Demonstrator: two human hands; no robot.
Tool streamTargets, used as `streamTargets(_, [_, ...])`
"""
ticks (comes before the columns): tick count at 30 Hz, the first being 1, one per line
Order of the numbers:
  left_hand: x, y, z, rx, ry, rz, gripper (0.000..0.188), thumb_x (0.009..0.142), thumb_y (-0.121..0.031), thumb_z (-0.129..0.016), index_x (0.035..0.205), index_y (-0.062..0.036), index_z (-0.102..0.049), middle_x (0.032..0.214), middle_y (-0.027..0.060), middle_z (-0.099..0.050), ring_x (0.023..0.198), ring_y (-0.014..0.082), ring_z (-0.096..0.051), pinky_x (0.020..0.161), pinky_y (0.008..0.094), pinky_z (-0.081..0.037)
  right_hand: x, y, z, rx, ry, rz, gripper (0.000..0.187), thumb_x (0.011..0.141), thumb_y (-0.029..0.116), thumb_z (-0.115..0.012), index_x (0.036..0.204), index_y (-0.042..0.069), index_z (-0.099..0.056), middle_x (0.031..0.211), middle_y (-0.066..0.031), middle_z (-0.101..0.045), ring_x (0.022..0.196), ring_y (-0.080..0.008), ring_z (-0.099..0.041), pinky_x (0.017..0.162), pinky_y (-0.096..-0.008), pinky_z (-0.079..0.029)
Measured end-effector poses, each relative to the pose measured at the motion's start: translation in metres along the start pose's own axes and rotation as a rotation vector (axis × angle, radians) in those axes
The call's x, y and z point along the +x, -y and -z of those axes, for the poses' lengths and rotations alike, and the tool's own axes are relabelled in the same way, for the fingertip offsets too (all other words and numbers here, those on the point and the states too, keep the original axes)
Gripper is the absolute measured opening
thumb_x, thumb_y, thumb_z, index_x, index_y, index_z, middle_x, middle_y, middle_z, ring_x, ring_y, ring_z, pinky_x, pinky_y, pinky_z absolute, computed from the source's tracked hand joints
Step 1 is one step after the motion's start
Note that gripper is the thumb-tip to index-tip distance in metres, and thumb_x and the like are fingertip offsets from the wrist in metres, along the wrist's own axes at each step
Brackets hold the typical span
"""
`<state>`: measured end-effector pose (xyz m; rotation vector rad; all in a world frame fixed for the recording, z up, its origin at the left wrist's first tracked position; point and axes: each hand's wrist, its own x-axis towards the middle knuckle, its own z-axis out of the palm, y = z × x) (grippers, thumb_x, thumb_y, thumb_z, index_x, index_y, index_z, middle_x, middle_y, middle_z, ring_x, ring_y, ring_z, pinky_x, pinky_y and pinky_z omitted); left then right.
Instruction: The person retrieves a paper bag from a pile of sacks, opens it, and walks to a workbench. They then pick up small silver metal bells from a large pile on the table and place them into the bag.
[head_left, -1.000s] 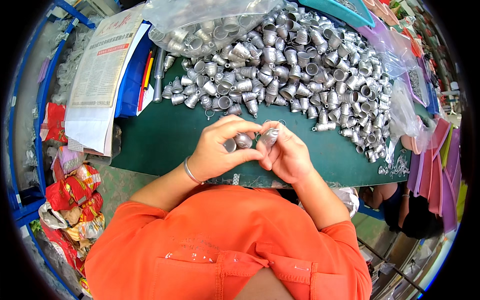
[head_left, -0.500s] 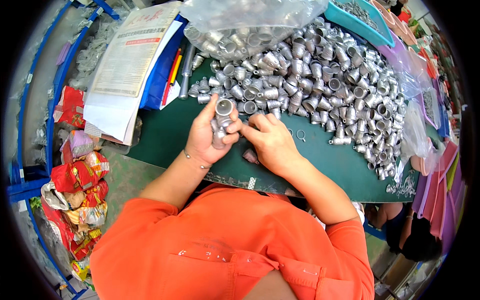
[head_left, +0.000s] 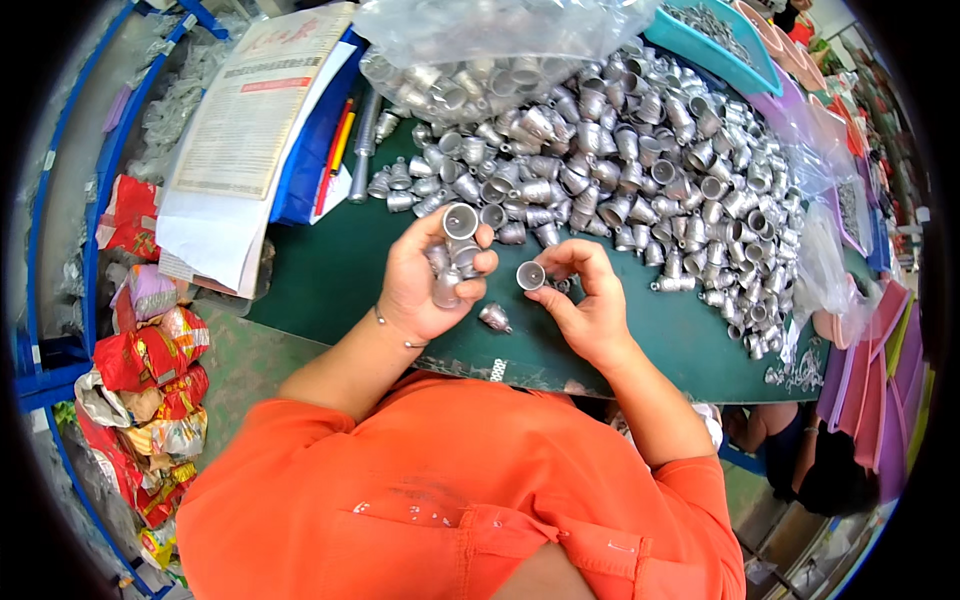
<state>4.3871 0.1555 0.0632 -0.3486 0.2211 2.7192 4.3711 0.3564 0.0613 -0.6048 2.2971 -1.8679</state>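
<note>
My left hand (head_left: 415,290) is closed around several small silver metal bells, one of them (head_left: 460,222) with its open mouth facing up. To its right, my right hand (head_left: 595,305) pinches a single metal bell (head_left: 530,276) between thumb and fingers, its hollow mouth toward me. On the green table below and between the hands lies another bell (head_left: 495,317) on its side, touched by neither hand. Beyond both hands spreads a large heap of the same bells (head_left: 640,160). Small bits under my right hand's fingers are mostly hidden.
A clear plastic bag (head_left: 500,40) covers part of the heap. At left are a newspaper (head_left: 250,120), a blue folder (head_left: 312,150), pencils and a metal rod (head_left: 362,150). A turquoise tray (head_left: 715,40) of small parts stands at back right. Small metal pieces (head_left: 800,372) lie near the right edge.
My right hand has moved right and slightly down, away from my left hand, and a bell now shows in its fingers. My left hand still holds its bells.
</note>
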Motion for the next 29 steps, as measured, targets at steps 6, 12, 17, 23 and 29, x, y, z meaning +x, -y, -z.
streamTargets(6, [-0.002,0.006,-0.003,0.036,0.085,0.011,0.033,0.092,-0.034,-0.039,0.099,-0.0069,-0.056,0.102,0.012,-0.056,0.084,0.0224,-0.058,0.048,0.0246,-0.046,-0.01,0.004,0.007,0.468,0.022,0.009,0.044,0.079,0.001,-0.063,0.117,0.004,-0.041,0.096,-0.0073,-0.056,0.085,-0.0154,-0.056,0.076,-0.0279,-0.045])
streamTargets(12, [0.001,0.019,0.002,0.245,0.054,-0.05,0.009,0.084,-0.01,-0.054,0.093,-0.0086,-0.051,0.104,0.0104,-0.051,0.084,0.0176,-0.057,0.048,0.0217,-0.044,-0.019,0.008,0.011,1.45,0.143,-0.522,0.025,0.095,0.023,-0.038,0.112,0.006,-0.046,0.087,-0.0098,-0.05,0.07,-0.0188,-0.049,0.061,-0.0332,-0.043])
streamTargets(17, [0.001,0.025,-0.004,0.361,0.032,-0.115,0.015,0.079,-0.006,-0.054,0.093,-0.0094,-0.051,0.108,0.0096,-0.048,0.085,0.0173,-0.051,0.048,0.0207,-0.043,-0.025,-0.001,0.014,1.596,0.196,-0.592,0.021,0.096,0.024,-0.036,0.099,0.007,-0.048,0.075,-0.0083,-0.048,0.062,-0.0179,-0.044,0.056,-0.031,-0.037])
streamTargets(23, [0.006,0.048,-0.037,0.699,0.075,-0.378,0.018,0.075,-0.005,-0.057,0.091,-0.0087,-0.049,0.11,0.011,-0.048,0.081,0.0158,-0.052,0.052,0.021,-0.045,-0.028,0.0,0.004,1.561,0.112,-0.73,0.027,0.095,0.033,-0.036,0.098,0.009,-0.049,0.079,-0.0084,-0.054,0.07,-0.0186,-0.051,0.061,-0.0332,-0.042])
streamTargets(29, [0.022,0.076,-0.056,2.17,0.509,-0.942,0.019,0.062,-0.011,-0.072,0.076,-0.011,-0.058,0.105,0.0091,-0.056,0.097,0.0276,-0.051,0.087,0.0419,-0.037,-0.027,0.016,0.004,1.631,-0.101,-0.618,0.041,0.092,0.047,-0.037,0.116,0.013,-0.043,0.107,-0.0055,-0.052,0.101,-0.0188,-0.051,0.088,-0.0358,-0.042])
